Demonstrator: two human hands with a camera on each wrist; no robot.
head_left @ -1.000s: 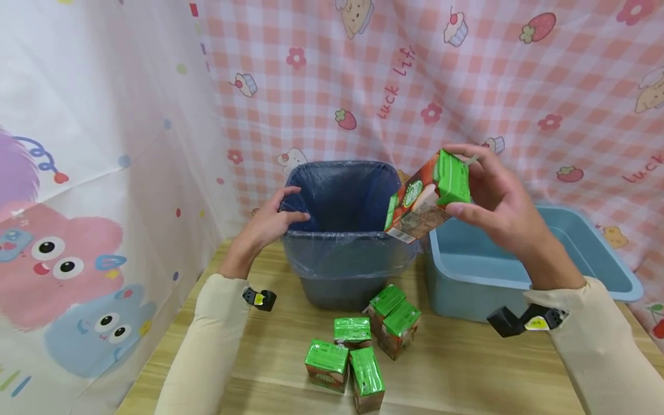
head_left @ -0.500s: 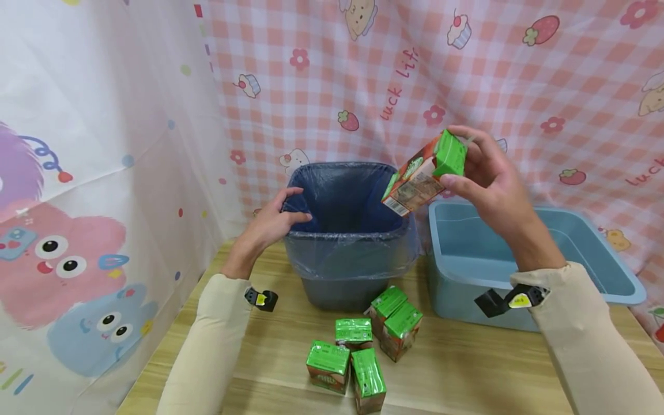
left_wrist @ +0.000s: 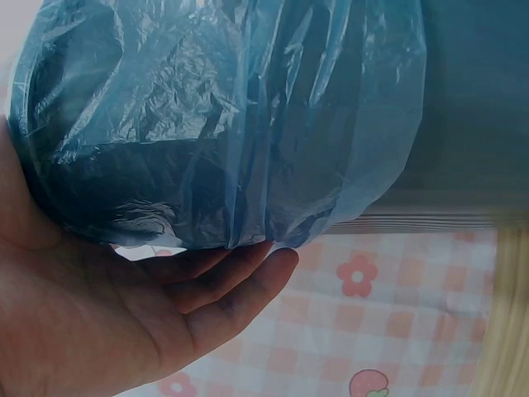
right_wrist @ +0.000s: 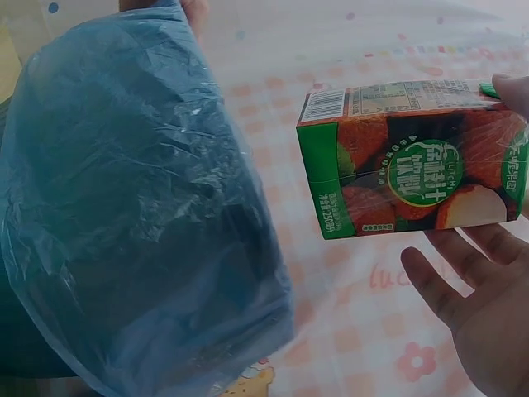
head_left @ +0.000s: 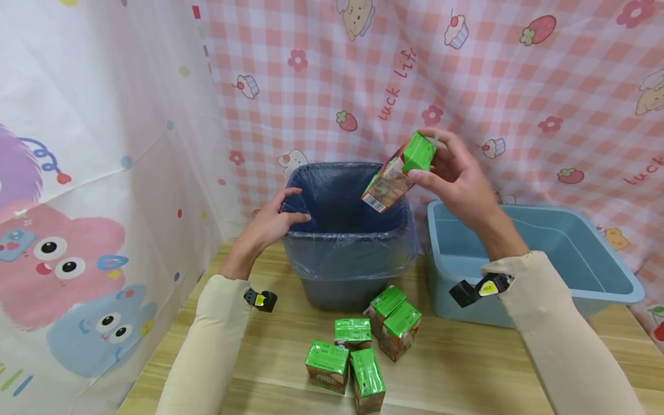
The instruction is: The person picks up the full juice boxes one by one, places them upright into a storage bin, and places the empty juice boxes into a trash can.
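My right hand (head_left: pixel 459 173) grips a litchi juice box (head_left: pixel 394 178) by its green end, thumb on one side and fingers on the other. The box is tilted, its barcode end lower, over the right part of a dark trash bin (head_left: pixel 332 291). The right wrist view shows the printed fruit side of the juice box (right_wrist: pixel 421 165). A thin blue plastic bag (left_wrist: pixel 322 124) lines the bin and folds over its rim. At the bin's left rim, my left hand (head_left: pixel 270 221) holds on, with its thumb and a finger reaching over the edge. Outside the bin, fingers (left_wrist: pixel 240 298) touch the bag.
Several green-topped juice boxes (head_left: pixel 328 366) stand on the wooden table (head_left: pixel 456 374) in front of the bin. A blue plastic tub (head_left: pixel 467 288) stands right of the bin, beneath my right forearm. Printed curtains (head_left: pixel 311 115) hang behind and at the left.
My right hand has lifted the juice box, then carried it left over the bin's opening. My left hand stays on the rim.
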